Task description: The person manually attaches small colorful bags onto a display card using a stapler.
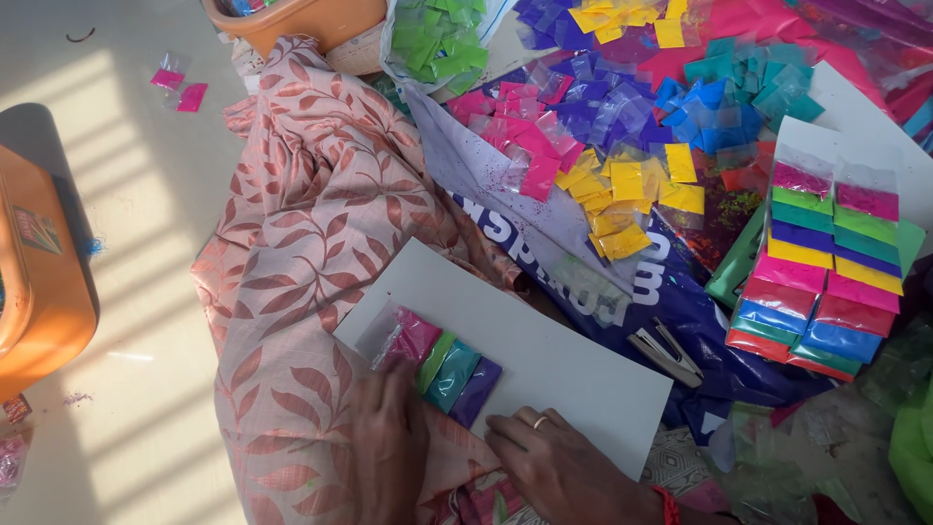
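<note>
A person's left hand lies flat over the near-left corner of a white card, fingers pressed together on the lower ends of a row of small colour-powder packets: pink, green, teal, purple. The row slants along the card's left edge, its long axis running from the upper left down toward the right hand. That hand, wearing a ring, rests at the card's near edge just beside the purple packet, fingers loosely closed and holding nothing visible. The rest of the card is bare toward its right edge. A stapler lies just off that edge; a filled card of packets sits well apart.
</note>
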